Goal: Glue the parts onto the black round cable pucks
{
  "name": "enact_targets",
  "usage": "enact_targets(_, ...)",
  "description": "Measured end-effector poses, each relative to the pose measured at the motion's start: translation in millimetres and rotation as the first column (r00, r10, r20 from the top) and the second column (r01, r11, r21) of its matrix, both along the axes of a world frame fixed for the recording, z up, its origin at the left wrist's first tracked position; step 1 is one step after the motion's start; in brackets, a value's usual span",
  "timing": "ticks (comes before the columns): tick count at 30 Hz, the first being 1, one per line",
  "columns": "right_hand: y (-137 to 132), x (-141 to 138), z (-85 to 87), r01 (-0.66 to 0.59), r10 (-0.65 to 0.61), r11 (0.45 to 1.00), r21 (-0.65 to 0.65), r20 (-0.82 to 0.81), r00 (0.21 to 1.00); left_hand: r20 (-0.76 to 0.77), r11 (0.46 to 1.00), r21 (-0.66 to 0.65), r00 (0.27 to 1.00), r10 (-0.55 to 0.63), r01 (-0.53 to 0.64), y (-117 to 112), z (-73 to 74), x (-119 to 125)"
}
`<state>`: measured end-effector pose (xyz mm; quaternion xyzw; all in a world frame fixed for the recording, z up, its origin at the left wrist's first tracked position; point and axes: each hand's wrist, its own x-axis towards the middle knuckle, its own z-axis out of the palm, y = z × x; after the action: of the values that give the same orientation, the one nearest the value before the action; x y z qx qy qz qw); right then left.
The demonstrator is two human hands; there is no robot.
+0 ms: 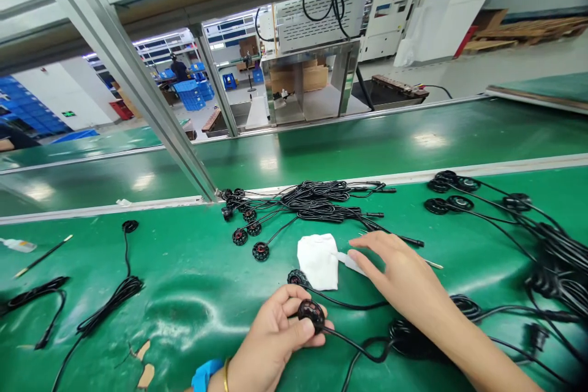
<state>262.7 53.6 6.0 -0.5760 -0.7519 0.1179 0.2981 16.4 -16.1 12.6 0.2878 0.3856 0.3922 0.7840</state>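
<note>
My left hand (287, 321) grips a round black cable-end unit (311, 315) between thumb and fingers, its ribbed face turned up. A black cable (353, 346) runs from the unit to the right. My right hand (390, 263) is held above the bench with thumb and forefinger apart. By its thumb is a translucent white nozzle-shaped piece (350, 262), pointing at a folded white cloth (318, 260); the rest of it is hidden by the hand. Another round unit (297, 278) lies at the cloth's lower left corner, its cable passing below my right hand.
Bundled black cables with round ends (316, 199) lie behind the cloth, and more cables (560, 257) pile up at right. On the left are a coiled cable (113, 300), a thin stick (43, 256) and a small bottle (17, 245). A metal post (138, 86) rises at the bench's back edge.
</note>
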Motion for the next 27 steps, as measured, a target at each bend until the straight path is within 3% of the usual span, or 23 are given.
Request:
enact_targets(3, -19.3, -14.5, 26.0, -0.196, 0.225, 0.968, 0.159, -0.194, 0.955, -0.022, 0.991, 0.132, 0.999, 0.031, -0.028, -0.7, -4.8, 0.2)
enact_targets(5, -33.8, -25.7, 38.7, -0.365, 0.409, 0.905, 0.217, -0.216, 0.887, -0.026, 0.982, 0.188, 0.999, 0.037, -0.031, -0.9, -6.0, 0.0)
enact_targets(7, -45.1, -35.8, 41.3, -0.442, 0.493, 0.856, 0.267, -0.164, 0.855, -0.033, 0.976, 0.213, 0.998, 0.046, -0.038, -0.9, -5.0, -0.2)
enact_targets(14, -57.0, -53.2, 12.6, -0.393, 0.421, 0.833, 0.39, 0.014, 0.907, -0.054, 0.984, 0.159, 0.995, 0.087, -0.077, 1.4, 1.7, 0.2)
enact_targets(27, -58.0, -58.6, 10.5, -0.341, 0.385, 0.841, 0.42, -0.021, 0.923, -0.046, 0.985, 0.134, 0.992, 0.117, -0.11, -2.7, -7.3, -1.3)
